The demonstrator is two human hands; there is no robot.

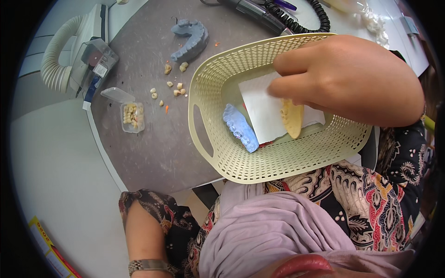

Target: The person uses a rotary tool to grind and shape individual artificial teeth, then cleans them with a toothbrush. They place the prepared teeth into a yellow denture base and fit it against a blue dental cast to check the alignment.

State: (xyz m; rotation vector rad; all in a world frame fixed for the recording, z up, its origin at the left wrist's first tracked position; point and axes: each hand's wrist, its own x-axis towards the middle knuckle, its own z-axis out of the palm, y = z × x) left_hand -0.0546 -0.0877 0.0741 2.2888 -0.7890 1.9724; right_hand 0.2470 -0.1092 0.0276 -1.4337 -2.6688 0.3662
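Note:
My right hand (333, 78) reaches from the right over a pale green perforated basket (208, 139). Its fingers are curled and its fingertips slightly blurred; what they hold, if anything, I cannot make out. Just below it in the basket is a yellow dental cast (293, 123), its upper end hidden by the hand. That cast overlaps a sheet of white paper (262, 113). Left of the paper, a blue dental cast piece (240, 127) leans on the basket floor, with a bit of red beside it. Only my left forearm and a metal watch show at the lower left; that hand is out of view.
On the grey tabletop (139, 162) stand a blue-grey horseshoe-shaped dental cast (191, 39), several loose artificial teeth (178, 90), and a small open clear box of teeth (133, 116). A white suction hose (55, 60) is at left; a black handpiece (259, 16) with coiled cord lies behind.

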